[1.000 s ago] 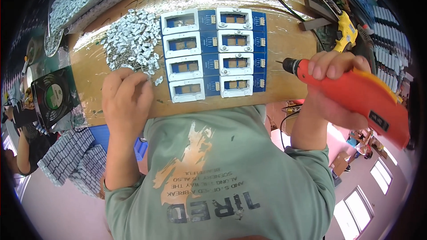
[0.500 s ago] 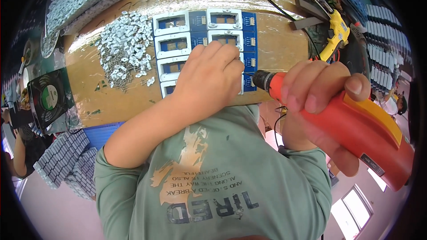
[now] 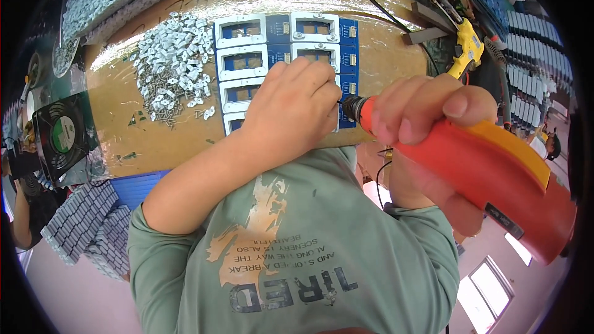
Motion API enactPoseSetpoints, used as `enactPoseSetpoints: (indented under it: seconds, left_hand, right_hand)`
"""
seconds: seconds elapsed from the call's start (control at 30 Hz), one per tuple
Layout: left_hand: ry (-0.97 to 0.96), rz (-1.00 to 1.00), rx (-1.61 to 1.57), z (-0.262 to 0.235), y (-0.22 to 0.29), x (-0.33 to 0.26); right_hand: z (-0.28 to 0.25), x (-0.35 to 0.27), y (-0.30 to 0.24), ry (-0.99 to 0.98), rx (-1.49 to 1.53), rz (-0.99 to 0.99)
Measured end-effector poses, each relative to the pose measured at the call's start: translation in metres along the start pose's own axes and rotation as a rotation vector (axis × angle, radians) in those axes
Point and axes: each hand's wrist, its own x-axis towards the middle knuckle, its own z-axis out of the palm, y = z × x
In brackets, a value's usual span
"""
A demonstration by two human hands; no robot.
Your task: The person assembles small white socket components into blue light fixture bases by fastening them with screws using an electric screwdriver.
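My right hand (image 3: 433,108) is wrapped around a red electric screwdriver (image 3: 476,173) with a yellow lever and a black chuck. Its tip points left, close to the fingers of my left hand (image 3: 294,99). That hand lies over the blue circuit boards (image 3: 278,49), its fingers bent together; what they pinch is hidden beneath them. On the boards sit several white rectangular frames (image 3: 241,59) in two columns. My left hand and wrist cover part of the lower frames.
Left of the boards is a pile of small white clips and screws (image 3: 173,62). A large bag of white pieces (image 3: 117,0) stands at the far left, above a black fan (image 3: 65,135). A yellow glue gun (image 3: 468,46) and metal bars (image 3: 427,32) lie at the right.
The screwdriver and my right hand have shifted left, bringing the tip up to my left fingers. My left hand stays almost where it was.
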Motion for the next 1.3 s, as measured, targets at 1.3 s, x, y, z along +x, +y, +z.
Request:
enactPoseSetpoints:
  seconds: [1.3]
  left_hand:
    - [0.152,-0.447,0.302,-0.103,-0.031,-0.104]
  right_hand:
    - [-0.051,-0.025,0.023,0.287,-0.050,-0.169]
